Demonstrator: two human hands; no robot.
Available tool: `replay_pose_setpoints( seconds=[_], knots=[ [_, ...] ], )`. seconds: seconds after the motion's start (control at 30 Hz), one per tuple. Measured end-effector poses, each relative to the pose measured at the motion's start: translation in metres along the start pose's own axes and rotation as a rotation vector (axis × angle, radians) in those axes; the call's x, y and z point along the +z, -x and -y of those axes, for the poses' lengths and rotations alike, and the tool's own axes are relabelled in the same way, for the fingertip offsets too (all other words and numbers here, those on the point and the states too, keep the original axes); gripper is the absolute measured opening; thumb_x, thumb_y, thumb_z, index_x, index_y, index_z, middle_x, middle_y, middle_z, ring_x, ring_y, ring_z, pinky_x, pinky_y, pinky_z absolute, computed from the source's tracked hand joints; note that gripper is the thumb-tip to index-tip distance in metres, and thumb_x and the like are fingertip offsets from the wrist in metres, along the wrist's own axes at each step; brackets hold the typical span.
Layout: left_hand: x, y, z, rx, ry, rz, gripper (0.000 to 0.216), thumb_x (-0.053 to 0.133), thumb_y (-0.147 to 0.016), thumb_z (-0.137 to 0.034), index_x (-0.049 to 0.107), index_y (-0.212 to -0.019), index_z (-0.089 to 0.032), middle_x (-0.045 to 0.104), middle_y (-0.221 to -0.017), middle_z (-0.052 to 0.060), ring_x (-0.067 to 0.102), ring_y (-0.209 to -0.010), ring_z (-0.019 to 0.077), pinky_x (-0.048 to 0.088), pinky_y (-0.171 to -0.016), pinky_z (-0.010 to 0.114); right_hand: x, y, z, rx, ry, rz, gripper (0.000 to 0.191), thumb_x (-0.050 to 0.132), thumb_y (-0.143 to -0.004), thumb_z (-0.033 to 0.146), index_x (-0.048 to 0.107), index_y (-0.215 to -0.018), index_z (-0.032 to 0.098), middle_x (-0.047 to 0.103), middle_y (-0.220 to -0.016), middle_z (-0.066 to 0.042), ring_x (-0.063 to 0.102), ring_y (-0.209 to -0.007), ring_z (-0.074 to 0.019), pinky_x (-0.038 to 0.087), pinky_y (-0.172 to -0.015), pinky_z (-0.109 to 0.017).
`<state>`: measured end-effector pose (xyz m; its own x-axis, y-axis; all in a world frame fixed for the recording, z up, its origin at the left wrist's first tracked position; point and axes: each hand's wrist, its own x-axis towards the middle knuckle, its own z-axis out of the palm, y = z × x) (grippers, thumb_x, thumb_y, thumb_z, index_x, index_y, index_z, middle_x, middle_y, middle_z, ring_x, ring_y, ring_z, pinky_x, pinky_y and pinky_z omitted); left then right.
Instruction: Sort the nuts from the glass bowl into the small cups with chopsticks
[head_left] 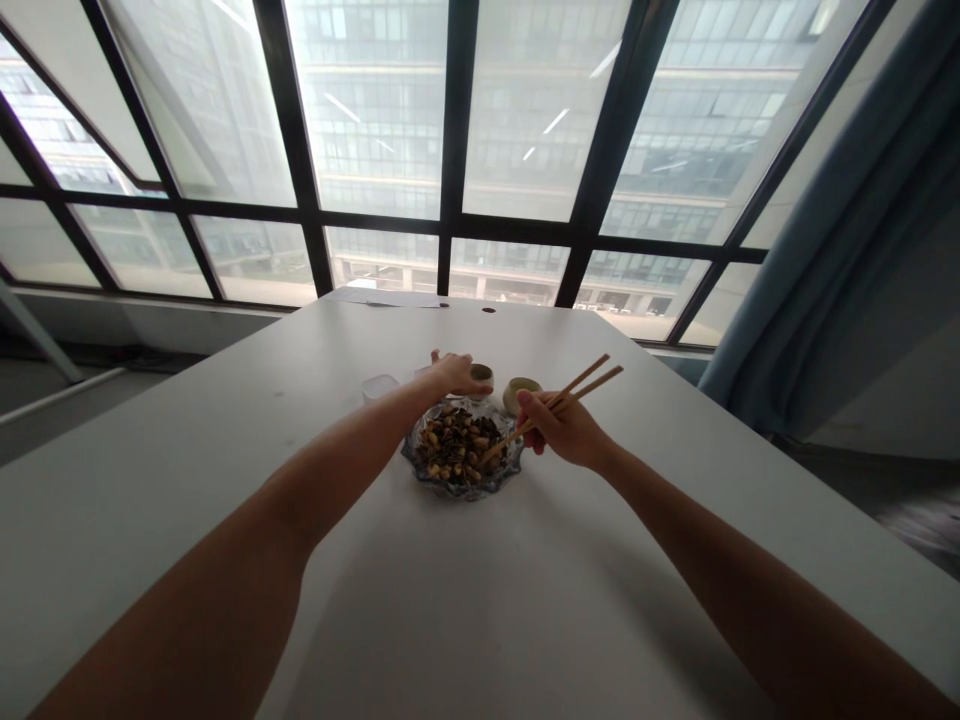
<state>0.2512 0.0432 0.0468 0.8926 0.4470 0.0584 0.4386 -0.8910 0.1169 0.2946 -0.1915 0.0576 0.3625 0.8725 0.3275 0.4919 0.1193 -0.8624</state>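
Note:
My left hand point(453, 374) reaches over the far side of the glass bowl point(409, 462). It grips a small round cup point(484, 372) with thumb and fingers around the cup's left side. My right hand point(559, 428) is closed around a pair of wooden chopsticks point(583, 384), whose tips point down into the bowl. The clear, wavy-rimmed bowl is filled with mixed nuts and seeds point(457, 440). A second, pale greenish cup point(517, 392) stands just behind my right hand, partly hidden by it.
A clear plastic container point(379, 387) sits left of the bowl, partly behind my left forearm. All of this rests on a long white table point(465, 600). Papers point(390, 297) lie at its far end, before large windows. A blue curtain point(817, 240) hangs at right.

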Motion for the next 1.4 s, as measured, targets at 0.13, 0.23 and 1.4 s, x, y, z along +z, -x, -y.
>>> replay_pose_setpoints(
  seconds=[0.13,0.23,1.4],
  knots=[
    [-0.009,0.022,0.013,0.072,0.035,-0.134,0.074,0.057,-0.08,-0.069,0.056,-0.136,-0.021,0.067,-0.126,0.015,0.053,-0.128,0.0348,0.018,-0.116,0.056,0.009,-0.001,-0.014,-0.08,0.0,-0.101,0.059,0.056,-0.082,0.075,0.063,-0.063,0.019,0.061,-0.048,-0.001,0.055,-0.04,-0.0114,0.044,-0.037,-0.021],
    [-0.014,0.05,0.035,0.148,0.079,-0.297,0.057,0.052,-0.088,-0.06,0.061,-0.13,-0.024,0.068,-0.128,0.011,0.054,-0.128,0.0312,0.017,-0.117,0.052,0.007,0.0,-0.016,-0.129,-0.025,-0.231,0.059,0.056,-0.083,0.074,0.063,-0.063,0.019,0.061,-0.048,-0.002,0.054,-0.04,-0.0118,0.044,-0.036,-0.022],
    [0.05,0.137,0.13,-0.199,0.484,-0.486,0.079,0.068,-0.071,-0.065,0.05,-0.131,-0.017,0.067,-0.108,0.012,0.066,-0.098,0.0276,0.052,-0.088,0.038,0.021,-0.002,-0.08,0.188,-0.512,-0.499,0.062,0.06,-0.074,0.08,0.058,-0.059,0.019,0.056,-0.042,-0.001,0.05,-0.036,-0.0122,0.039,-0.032,-0.023]
  ],
)
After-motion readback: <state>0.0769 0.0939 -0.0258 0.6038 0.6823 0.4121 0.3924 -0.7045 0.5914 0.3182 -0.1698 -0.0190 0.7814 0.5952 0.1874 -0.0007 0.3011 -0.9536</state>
